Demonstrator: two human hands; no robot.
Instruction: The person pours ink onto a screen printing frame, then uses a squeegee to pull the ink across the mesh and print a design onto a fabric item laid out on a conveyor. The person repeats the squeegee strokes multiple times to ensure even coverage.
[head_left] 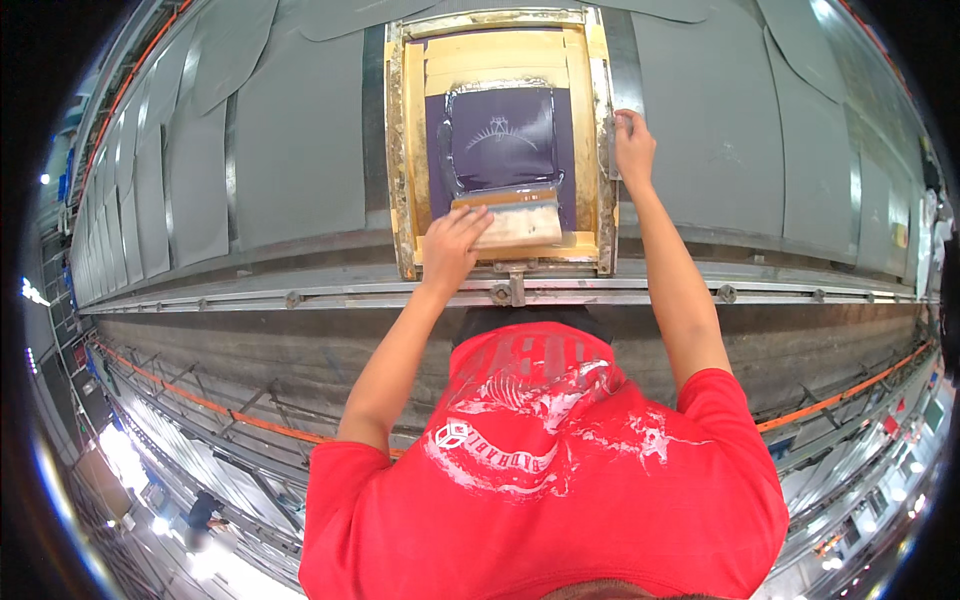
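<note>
A screen-printing frame (403, 150) lies on the long table ahead of me, its inner border covered with yellowish tape. Within it is the dark purple mesh (565, 140), with a pale curved, rayed design and a wet, glossy outline of ink around it. At the near end of the mesh rests a squeegee (525, 222), with a brown upper strip and a pale, stained body. My left hand (455, 243) grips the squeegee's left end, fingers laid over it. My right hand (636, 150) is closed at the frame's right outer side, its fingertips on the edge.
Grey fabric panels (300, 140) lie flat on the table on both sides of the frame. A metal rail (400, 292) with bolts runs along the table's near edge, and a clamp-like bracket (516, 285) joins the frame there. A person (203, 510) is far off at lower left.
</note>
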